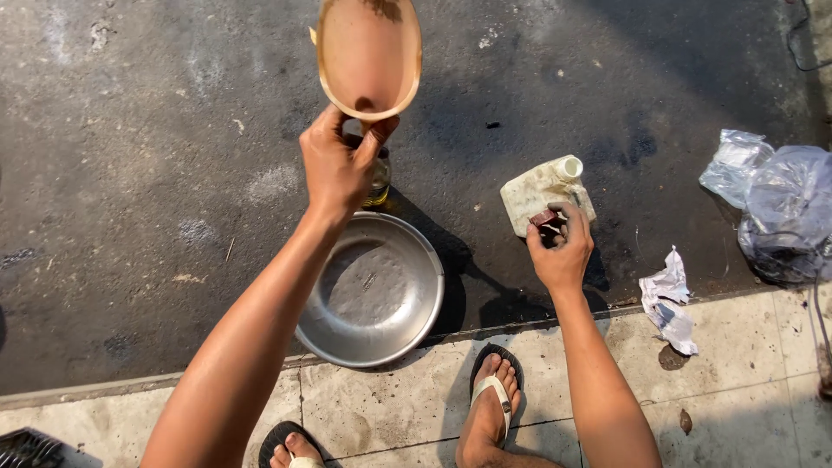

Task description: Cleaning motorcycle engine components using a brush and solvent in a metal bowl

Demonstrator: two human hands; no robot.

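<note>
My left hand (338, 165) grips the near end of an oval wooden bowl (368, 56), holding it up with its brown inside facing me. Right behind that hand stands a small bottle of yellowish liquid (379, 182), mostly hidden. Below it a round metal basin (377, 295) rests on the dark pavement. My right hand (562, 247) pinches a small dark red piece (544, 217) over a dirty white plastic jug (542, 192) lying on the ground with its cap off.
Crumpled paper (669, 299) lies at the kerb edge. Clear plastic bags (776, 204) sit at the right. My feet in sandals (496, 394) rest on the tiled walkway (737, 381). A dark ribbed object (26, 449) shows at bottom left.
</note>
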